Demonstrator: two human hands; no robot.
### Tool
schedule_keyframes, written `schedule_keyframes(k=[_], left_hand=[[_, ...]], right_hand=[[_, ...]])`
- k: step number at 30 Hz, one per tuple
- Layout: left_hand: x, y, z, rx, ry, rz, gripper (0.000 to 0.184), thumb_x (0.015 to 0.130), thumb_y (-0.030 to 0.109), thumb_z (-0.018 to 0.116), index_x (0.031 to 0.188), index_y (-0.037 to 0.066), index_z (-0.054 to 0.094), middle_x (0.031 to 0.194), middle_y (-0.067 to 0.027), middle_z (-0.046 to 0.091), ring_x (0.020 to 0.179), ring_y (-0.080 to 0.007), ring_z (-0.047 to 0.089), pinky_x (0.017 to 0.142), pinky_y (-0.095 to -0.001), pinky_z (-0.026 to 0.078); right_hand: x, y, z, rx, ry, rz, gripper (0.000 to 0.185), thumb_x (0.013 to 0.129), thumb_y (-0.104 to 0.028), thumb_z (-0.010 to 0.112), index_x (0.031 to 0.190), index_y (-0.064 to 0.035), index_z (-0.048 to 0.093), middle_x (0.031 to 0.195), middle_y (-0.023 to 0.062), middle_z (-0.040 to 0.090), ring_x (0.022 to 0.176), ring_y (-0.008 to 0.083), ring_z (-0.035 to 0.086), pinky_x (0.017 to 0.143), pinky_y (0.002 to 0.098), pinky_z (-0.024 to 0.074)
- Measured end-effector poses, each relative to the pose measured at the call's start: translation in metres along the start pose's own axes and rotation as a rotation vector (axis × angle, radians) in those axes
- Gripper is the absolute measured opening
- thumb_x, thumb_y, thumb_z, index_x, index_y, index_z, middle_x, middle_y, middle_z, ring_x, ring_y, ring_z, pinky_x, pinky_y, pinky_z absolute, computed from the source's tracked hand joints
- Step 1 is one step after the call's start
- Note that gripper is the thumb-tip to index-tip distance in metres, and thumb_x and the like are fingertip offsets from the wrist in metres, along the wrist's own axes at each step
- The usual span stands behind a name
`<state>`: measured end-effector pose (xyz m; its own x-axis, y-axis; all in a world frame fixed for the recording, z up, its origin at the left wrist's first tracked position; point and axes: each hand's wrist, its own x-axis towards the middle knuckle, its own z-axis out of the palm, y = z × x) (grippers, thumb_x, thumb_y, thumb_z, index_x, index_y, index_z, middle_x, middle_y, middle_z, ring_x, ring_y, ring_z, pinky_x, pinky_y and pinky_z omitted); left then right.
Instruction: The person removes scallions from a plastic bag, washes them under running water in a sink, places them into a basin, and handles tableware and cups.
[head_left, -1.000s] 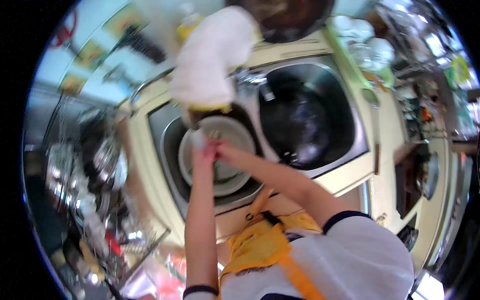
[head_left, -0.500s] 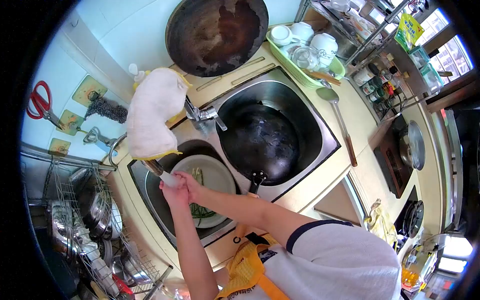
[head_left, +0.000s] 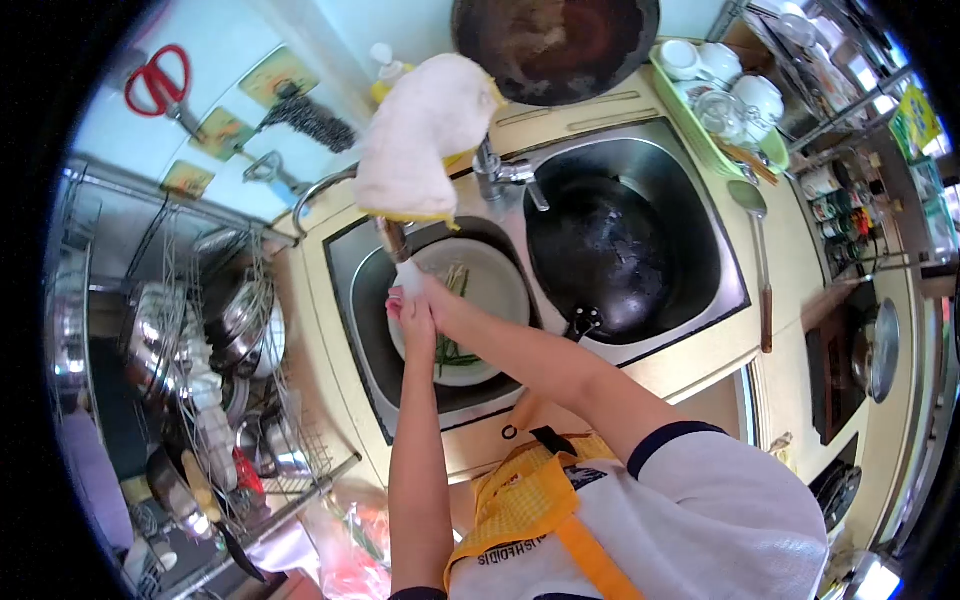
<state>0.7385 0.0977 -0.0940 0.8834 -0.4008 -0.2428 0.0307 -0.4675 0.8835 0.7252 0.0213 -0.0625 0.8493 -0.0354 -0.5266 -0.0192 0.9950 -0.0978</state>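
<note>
Under the cloth-wrapped faucet (head_left: 425,130), my two hands are pressed together in the stream of water (head_left: 408,275) at the left sink. My left hand (head_left: 415,318) has its fingers curled, touching my right hand. My right hand (head_left: 443,304) is closed against it, its fingertips mostly hidden. Anything between them cannot be made out. Just below and beside the hands, a pale round basin (head_left: 495,285) sits in the left sink, with long green vegetables (head_left: 455,352) lying in it.
A black wok (head_left: 610,260) fills the right sink. Farther right are a green basket of cups (head_left: 690,125) and a long-handled spatula (head_left: 762,240). A large dark pan (head_left: 555,45) leans on the wall. Wire racks of pots (head_left: 240,310) stand left; red scissors (head_left: 160,85) hang above.
The head view has shifted, so the sinks and faucet appear farther right than half a second ago. My hands remain together under the water, with their grip slightly changed.
</note>
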Motion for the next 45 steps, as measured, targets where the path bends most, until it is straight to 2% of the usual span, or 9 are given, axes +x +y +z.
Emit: schedule_keyframes(k=[11, 16, 24, 29, 33, 36, 38, 41, 45], left_hand=[[-0.104, 0.029, -0.042, -0.168, -0.04, 0.089, 0.02, 0.084, 0.006, 0.052, 0.1, 0.001, 0.061, 0.098, -0.0058, 0.061, 0.087, -0.0125, 0.056, 0.079, -0.0239, 0.043], [-0.118, 0.018, -0.058, 0.304, -0.085, 0.066, 0.028, 0.081, 0.011, 0.056, 0.105, -0.001, 0.059, 0.088, -0.0088, 0.064, 0.078, -0.0147, 0.06, 0.071, -0.0259, 0.046], [-0.116, 0.073, -0.082, 0.094, -0.286, 0.301, 0.037, 0.083, 0.02, 0.056, 0.112, -0.002, 0.055, 0.104, -0.0184, 0.061, 0.095, -0.0294, 0.059, 0.084, -0.0296, 0.044], [-0.156, 0.095, -0.072, 1.542, -0.488, 0.222, 0.055, 0.078, 0.037, 0.057, 0.13, 0.025, 0.04, 0.139, -0.0173, 0.027, 0.13, -0.0389, 0.014, 0.093, -0.0697, -0.006], [-0.15, 0.078, -0.063, 1.032, -0.293, 0.466, 0.058, 0.076, 0.041, 0.059, 0.129, 0.028, 0.039, 0.139, -0.0182, 0.025, 0.13, -0.0449, 0.008, 0.095, -0.0687, -0.001], [-0.166, 0.102, -0.062, 1.385, -0.314, 0.43, 0.054, 0.077, 0.043, 0.058, 0.126, 0.025, 0.044, 0.139, -0.0207, 0.024, 0.132, -0.0392, 0.009, 0.096, -0.0677, -0.001], [-0.158, 0.078, -0.051, 1.53, -0.344, 0.499, 0.055, 0.078, 0.037, 0.058, 0.127, 0.016, 0.042, 0.136, -0.0193, 0.03, 0.13, -0.0364, 0.018, 0.098, -0.0653, 0.007], [-0.161, 0.077, -0.034, 1.09, -0.311, 0.462, 0.042, 0.078, 0.023, 0.06, 0.115, 0.005, 0.05, 0.125, -0.0176, 0.043, 0.122, -0.0341, 0.033, 0.095, -0.0553, 0.029], [-0.149, 0.111, -0.004, 0.902, -0.222, 0.79, 0.033, 0.075, 0.015, 0.061, 0.105, 0.002, 0.052, 0.113, -0.0139, 0.048, 0.11, -0.0301, 0.043, 0.08, -0.0429, 0.044]], right_hand=[[-0.032, -0.031, -0.028, -0.383, -0.322, -0.171, 0.025, 0.079, -0.016, 0.057, 0.101, -0.005, 0.057, 0.086, 0.0057, 0.061, 0.074, 0.0179, 0.059, 0.065, 0.0296, 0.0476], [0.022, -0.065, -0.155, -2.45, -0.055, -0.615, 0.024, 0.076, -0.02, 0.057, 0.094, -0.0035, 0.061, 0.093, 0.0167, 0.061, 0.086, 0.0212, 0.06, 0.077, 0.0336, 0.0459], [-0.129, -0.065, 0.006, -1.142, -0.312, -0.302, 0.04, 0.079, -0.021, 0.058, 0.116, -0.0061, 0.055, 0.103, 0.0063, 0.063, 0.086, 0.0197, 0.061, 0.077, 0.0293, 0.0474], [-0.141, -0.01, -0.056, -2.62, -0.143, -0.833, 0.043, 0.082, -0.021, 0.055, 0.123, -0.0101, 0.048, 0.113, 0.0129, 0.056, 0.109, 0.0248, 0.05, 0.094, 0.0383, 0.0368], [-0.153, -0.037, -0.035, -1.295, -0.33, -0.244, 0.044, 0.081, -0.022, 0.052, 0.124, -0.0133, 0.048, 0.128, 0.0196, 0.042, 0.127, 0.0324, 0.029, 0.099, 0.0549, 0.0236], [-0.221, -0.01, -0.003, -2.796, 0.206, -0.275, 0.045, 0.078, -0.022, 0.054, 0.121, -0.0117, 0.05, 0.129, 0.0166, 0.042, 0.126, 0.035, 0.028, 0.097, 0.0538, 0.028], [-0.202, -0.025, -0.038, -3.085, -0.042, -0.69, 0.044, 0.075, -0.018, 0.056, 0.117, -0.0081, 0.051, 0.115, 0.0178, 0.05, 0.112, 0.0363, 0.043, 0.092, 0.0416, 0.0374], [-0.201, -0.031, -0.047, -2.25, 0.051, -0.855, 0.034, 0.075, -0.015, 0.054, 0.108, -0.0049, 0.055, 0.101, 0.0166, 0.054, 0.101, 0.0343, 0.048, 0.088, 0.0416, 0.0398], [-0.24, -0.057, -0.032, -2.421, 0.102, -0.865, 0.028, 0.077, -0.014, 0.053, 0.103, -0.0032, 0.057, 0.102, 0.0136, 0.056, 0.098, 0.0322, 0.052, 0.084, 0.0402, 0.0425]])
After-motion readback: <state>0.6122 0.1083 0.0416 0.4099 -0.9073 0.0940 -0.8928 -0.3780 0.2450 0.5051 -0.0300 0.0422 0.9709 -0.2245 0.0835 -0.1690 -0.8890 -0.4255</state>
